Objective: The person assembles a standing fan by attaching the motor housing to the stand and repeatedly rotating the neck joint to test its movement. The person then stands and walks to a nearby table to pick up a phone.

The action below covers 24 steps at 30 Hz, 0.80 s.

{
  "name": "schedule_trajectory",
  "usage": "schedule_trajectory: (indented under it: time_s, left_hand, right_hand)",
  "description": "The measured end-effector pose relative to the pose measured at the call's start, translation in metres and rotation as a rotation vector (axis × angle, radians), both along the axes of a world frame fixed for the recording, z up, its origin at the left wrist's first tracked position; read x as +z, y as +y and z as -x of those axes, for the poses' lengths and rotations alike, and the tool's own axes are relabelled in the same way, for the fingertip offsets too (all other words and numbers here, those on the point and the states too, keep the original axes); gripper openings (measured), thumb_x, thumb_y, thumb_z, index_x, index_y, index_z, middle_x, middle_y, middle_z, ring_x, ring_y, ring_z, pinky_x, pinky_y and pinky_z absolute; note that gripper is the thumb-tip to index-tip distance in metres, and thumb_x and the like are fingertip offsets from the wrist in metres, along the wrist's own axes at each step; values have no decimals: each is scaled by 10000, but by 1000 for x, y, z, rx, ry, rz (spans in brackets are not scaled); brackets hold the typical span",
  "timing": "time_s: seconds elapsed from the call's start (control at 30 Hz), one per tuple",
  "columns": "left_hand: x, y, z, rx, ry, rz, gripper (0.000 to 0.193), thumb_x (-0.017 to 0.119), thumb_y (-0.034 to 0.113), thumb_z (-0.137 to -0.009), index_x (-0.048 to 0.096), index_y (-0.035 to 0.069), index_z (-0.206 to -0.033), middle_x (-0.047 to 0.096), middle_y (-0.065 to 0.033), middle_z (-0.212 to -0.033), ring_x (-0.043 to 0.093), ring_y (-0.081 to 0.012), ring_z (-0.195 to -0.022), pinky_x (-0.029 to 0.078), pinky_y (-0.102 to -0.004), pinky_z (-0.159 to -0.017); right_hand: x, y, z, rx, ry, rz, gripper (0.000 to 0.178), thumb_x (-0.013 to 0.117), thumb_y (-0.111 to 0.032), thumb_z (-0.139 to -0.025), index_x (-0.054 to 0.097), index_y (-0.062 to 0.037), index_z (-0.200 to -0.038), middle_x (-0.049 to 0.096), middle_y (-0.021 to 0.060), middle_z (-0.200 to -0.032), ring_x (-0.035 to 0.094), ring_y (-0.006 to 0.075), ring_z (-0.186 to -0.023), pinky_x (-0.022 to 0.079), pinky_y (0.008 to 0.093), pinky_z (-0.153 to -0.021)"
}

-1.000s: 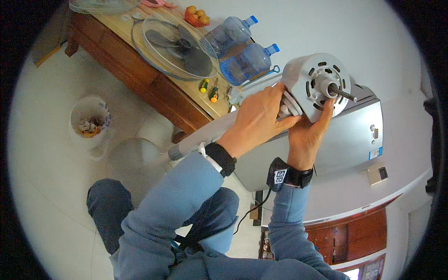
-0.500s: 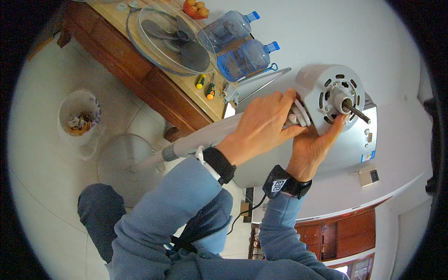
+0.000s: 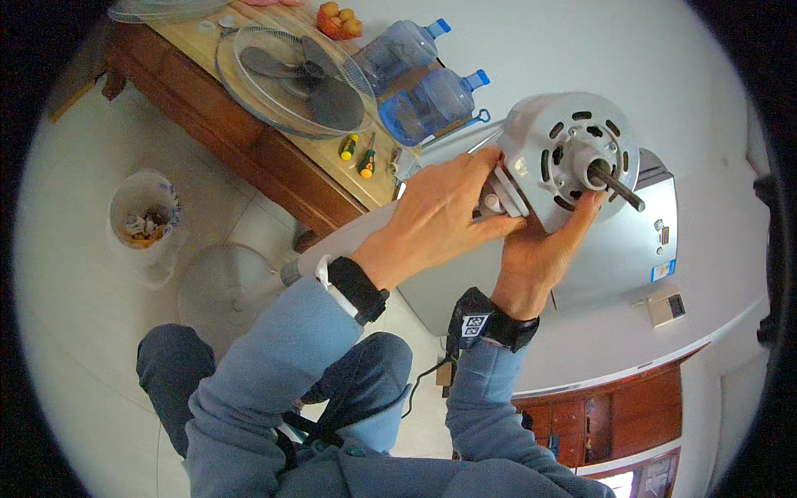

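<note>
A white fan motor housing (image 3: 525, 131) with dark vent slots tilts at the upper right, its bare metal shaft (image 3: 621, 187) pointing to the lower right. Around the bracket (image 3: 508, 192) under the housing closes my left hand (image 3: 440, 207), thumb below and fingers above. My right hand (image 3: 541, 257) grips the housing from below, its thumb by the shaft's collar; the other fingers are hidden behind. The fan's grey-white pole (image 3: 357, 234) slants down leftward behind my left wrist to the round base (image 3: 217, 286) on the floor.
On the wooden table (image 3: 241, 133) lie a fan grille (image 3: 369, 98) with dark blades (image 3: 336, 101), two screwdrivers (image 3: 366, 163), two blue water jugs (image 3: 423, 112) and a red net of round yellowish produce (image 3: 339, 25). A lined trash bin (image 3: 124, 195) stands left; a silvery appliance (image 3: 639, 236) is behind my hands.
The motor housing has shifted slightly left and up in the picture, with both hands still on it. The table and its things have also shifted a little in the view.
</note>
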<state>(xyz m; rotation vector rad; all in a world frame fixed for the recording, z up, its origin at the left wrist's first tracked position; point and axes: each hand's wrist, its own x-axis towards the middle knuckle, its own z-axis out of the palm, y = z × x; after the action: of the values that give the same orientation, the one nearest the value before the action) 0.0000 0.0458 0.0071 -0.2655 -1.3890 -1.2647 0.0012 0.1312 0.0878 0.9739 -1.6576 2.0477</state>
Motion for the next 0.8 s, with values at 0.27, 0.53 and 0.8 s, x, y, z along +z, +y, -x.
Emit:
schedule_trajectory:
  time_s: [0.27, 0.53, 0.8]
  left_hand:
    - [12, 2, -9, -137, -148, -70, 710, 770, 442, -693, 507, 1, -1184, 646, -198, -952, 642, -367, -853, 514, -416, -703]
    - [5, 5, -7, -85, -146, -55, 714, 770, 423, -682, 522, 2, -1203, 649, -186, -939, 642, -353, -846, 513, -411, -692]
    - [10, 8, -5, 4, -37, -57, 716, 741, 435, -712, 511, -13, -1222, 642, -157, -895, 636, -331, -817, 508, -389, -658]
  right_hand:
    - [-11, 16, 9, 208, -87, -107, 665, 511, -560, -905, 360, -127, -1387, 463, 72, -1329, 466, 246, -1217, 423, 429, -996]
    - [-22, -2, 2, 173, -112, 117, 677, 507, -591, -883, 367, -162, -1387, 465, 86, -1334, 485, 272, -1200, 448, 454, -974]
    - [-5, -18, -19, 1, -20, 107, 683, 484, -596, -893, 344, -159, -1398, 461, 85, -1326, 485, 261, -1186, 451, 436, -939]
